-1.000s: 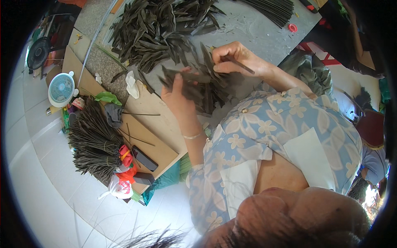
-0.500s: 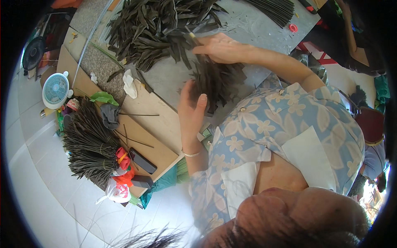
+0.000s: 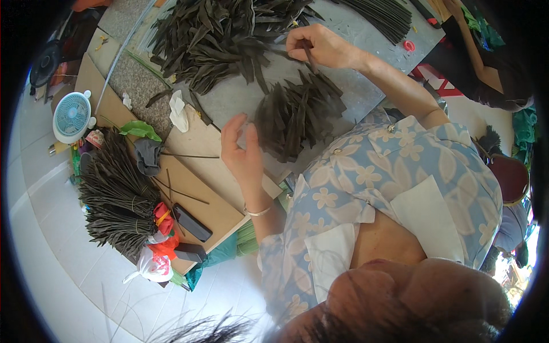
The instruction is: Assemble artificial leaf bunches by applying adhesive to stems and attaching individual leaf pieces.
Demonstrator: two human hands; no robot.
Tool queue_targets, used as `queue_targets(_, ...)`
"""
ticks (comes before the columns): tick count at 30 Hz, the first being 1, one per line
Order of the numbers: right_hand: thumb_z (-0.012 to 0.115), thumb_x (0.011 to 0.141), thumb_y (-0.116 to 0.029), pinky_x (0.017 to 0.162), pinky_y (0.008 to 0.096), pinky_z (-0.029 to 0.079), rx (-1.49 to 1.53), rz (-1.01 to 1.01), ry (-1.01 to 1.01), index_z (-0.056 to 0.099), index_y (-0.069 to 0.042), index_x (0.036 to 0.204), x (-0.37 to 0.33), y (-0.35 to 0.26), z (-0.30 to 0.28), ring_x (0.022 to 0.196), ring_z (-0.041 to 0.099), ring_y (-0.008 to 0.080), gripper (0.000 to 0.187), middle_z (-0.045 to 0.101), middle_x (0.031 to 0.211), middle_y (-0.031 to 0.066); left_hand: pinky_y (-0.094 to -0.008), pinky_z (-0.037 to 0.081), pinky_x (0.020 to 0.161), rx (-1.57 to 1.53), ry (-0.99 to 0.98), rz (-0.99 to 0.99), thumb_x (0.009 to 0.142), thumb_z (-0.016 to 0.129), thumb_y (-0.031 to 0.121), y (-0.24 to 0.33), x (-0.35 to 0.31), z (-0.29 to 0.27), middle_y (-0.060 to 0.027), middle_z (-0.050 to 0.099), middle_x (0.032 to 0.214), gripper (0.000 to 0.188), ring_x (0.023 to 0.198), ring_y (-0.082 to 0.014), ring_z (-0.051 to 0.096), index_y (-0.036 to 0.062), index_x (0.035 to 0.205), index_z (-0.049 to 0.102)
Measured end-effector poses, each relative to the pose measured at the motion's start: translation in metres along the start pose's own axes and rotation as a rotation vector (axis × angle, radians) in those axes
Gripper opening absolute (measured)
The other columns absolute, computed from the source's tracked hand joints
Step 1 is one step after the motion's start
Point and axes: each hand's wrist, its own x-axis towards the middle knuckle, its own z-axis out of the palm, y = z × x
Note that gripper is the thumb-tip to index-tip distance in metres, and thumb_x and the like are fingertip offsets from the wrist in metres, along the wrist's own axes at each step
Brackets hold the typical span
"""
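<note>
From the head camera, the person sits over a grey worktop spread with dark, narrow leaf strips. The right hand reaches far across it, fingers pressed together in a pinch on 1 strip at the near edge of the big loose heap. The left hand hovers spread and empty, palm half turned, just beside the small fanned stack that lies in front of the person, between the 2 hands.

Judging by how things lie, the sorting is somewhere in the middle. The fanned stack holds a fair number of strips laid roughly one way, so a part is done. The loose heap at the far side is much larger and tangled, so most strips look unsorted. To the left, on the floor beside a brown board, tied bundles of thin dark sticks lie heaped, which look like finished work. More long thin sticks lie at the far right of the worktop.

Elsewhere there is a small blue fan at far left, a crumpled white tissue, a black case on the board, and red and white bags nearby.
</note>
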Motion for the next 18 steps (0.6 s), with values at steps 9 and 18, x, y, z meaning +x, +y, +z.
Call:
queue_targets(9, 0.065, 0.091, -0.015, 0.055, 0.0249, 0.042, 0.453, 0.227, -0.190, 0.067, -0.002, 0.095, -0.005, -0.062, 0.014, 0.062, 0.054, 0.0074, 0.014, 0.059, 0.069, 0.0000, -0.0317, 0.050, 0.087, -0.332, -0.197, 0.055, 0.098, 0.058, 0.017, 0.029, 0.031, 0.049, -0.0111, 0.066, 0.099, 0.029, 0.093, -0.0186, 0.063, -0.0022, 0.121, 0.059)
queue_targets(18, 0.066, 0.089, -0.029, 0.074, 0.0455, 0.053, -0.661, 0.204, -0.107, 0.065, -0.004, 0.092, 0.025, 0.007, 0.061, 0.088, 0.067, 0.0368, 0.024, 0.070, 0.093, 0.0157, -0.0251, 0.034, 0.053, -0.922, -0.020, -0.404, 0.100, 0.056, 0.012, -0.001, 0.027, 0.032, -0.0014, 0.048, 0.074, 0.014, 0.059, -0.0103, 0.041, -0.0012, 0.101, 0.061)
